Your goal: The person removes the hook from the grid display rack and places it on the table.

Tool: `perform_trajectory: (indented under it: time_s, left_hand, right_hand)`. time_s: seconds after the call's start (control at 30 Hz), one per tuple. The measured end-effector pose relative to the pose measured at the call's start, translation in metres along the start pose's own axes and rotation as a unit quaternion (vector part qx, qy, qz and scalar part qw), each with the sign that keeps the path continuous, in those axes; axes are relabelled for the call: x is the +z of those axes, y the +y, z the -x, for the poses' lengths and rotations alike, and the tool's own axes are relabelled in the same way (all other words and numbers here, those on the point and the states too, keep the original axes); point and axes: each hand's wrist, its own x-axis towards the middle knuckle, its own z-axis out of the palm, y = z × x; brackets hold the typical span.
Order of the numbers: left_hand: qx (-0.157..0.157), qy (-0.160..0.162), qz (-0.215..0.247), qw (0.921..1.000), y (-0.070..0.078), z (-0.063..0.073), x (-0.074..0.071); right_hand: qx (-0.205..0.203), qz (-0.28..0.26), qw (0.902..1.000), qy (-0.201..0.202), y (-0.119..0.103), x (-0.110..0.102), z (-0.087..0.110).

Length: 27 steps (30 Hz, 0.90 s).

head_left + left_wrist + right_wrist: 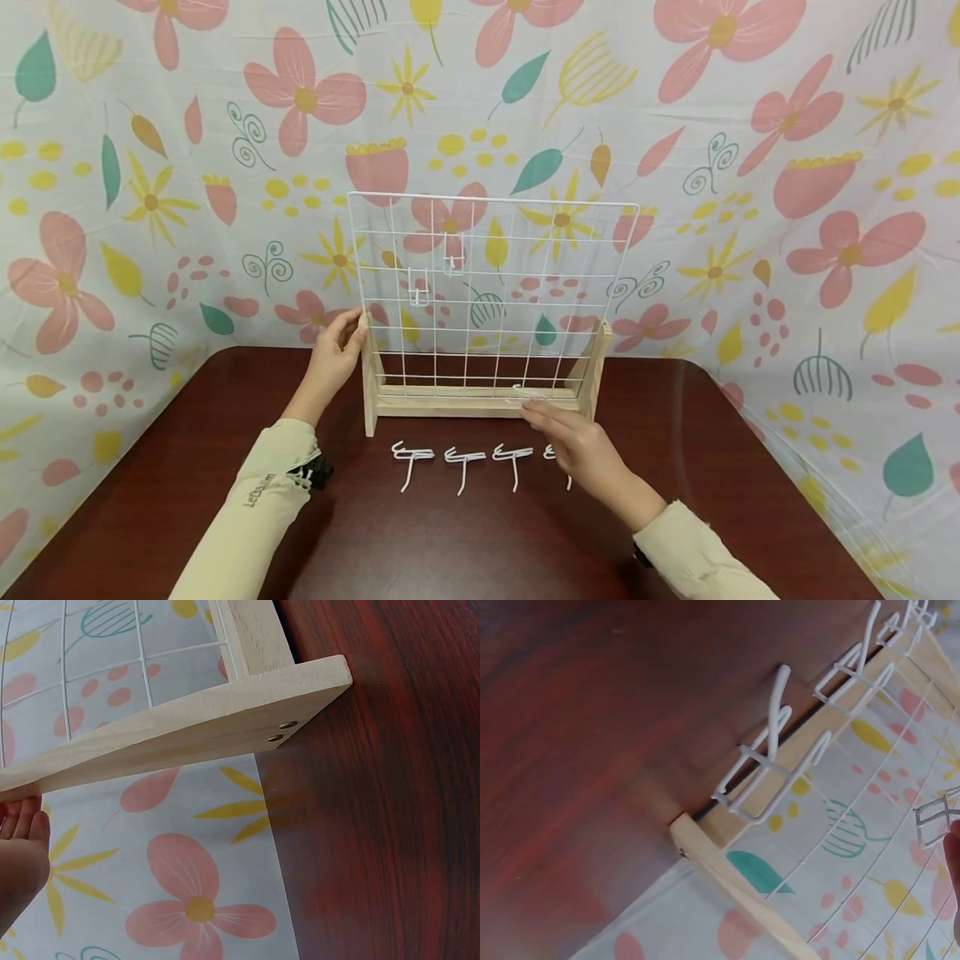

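A white wire grid (487, 331) stands upright in a pale wooden stand (480, 412). At its left side, my left hand (333, 357) grips the top of the wooden side post (187, 712); in the left wrist view only some fingers show. My right hand (581, 446) pinches a white wire hook (932, 823) in front of the grid's lower right part, and the fingers partly cover that hook. Two white hooks hang on the grid, an upper one (453, 265) and a lower one (418, 295) to its left.
Several more hooks (463, 457) lie in a row on the dark red-brown table (420, 550) before the stand; my right hand partly hides the rightmost. Behind the table hangs a flower-patterned cloth (480, 108).
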Motion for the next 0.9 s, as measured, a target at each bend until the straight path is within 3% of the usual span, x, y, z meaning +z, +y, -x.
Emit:
perform_trajectory:
  time_s: [0.4,0.9]
  left_hand:
    - [-0.004,0.003,-0.005,1.0,0.0,-0.001,0.0]
    - [-0.001,0.001,-0.005,1.0,0.0,0.0,0.0]
  right_hand:
    - [-0.039,0.014,0.9991,0.01,-0.001,-0.005,0.012]
    - [-0.081,0.033,0.9961,-0.01,-0.004,-0.015,0.026]
